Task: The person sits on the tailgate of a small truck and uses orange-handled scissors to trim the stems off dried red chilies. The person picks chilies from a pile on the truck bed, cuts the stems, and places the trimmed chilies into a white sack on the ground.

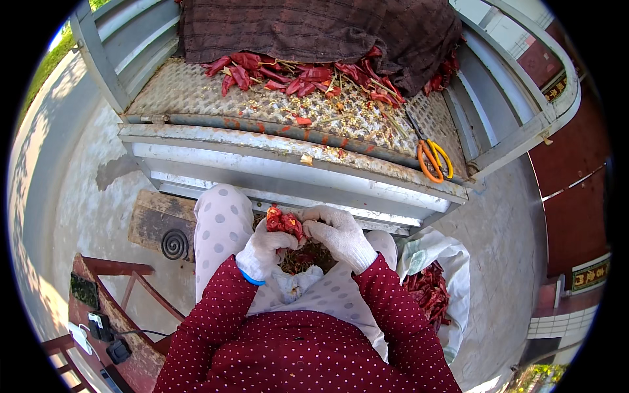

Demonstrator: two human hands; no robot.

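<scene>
Both my hands wear white knit gloves and meet above my lap. In my left hand is a dried red chili pepper, crumpled and partly torn, with pale spots on it. The fingers of my right hand are bent against the right side of that chili; what lies between their tips is hidden. Between my knees, below the hands, a container of dark plant scraps shows only in part. Straight ahead, dried red chilies spill from under a dark brown cloth on a metal truck bed.
Orange-and-yellow-handled scissors lie at the bed's right front edge, among scattered seeds. A white woven sack of chilies stands at my right. To my left are a mosquito coil on a board and a wooden chair bearing a phone.
</scene>
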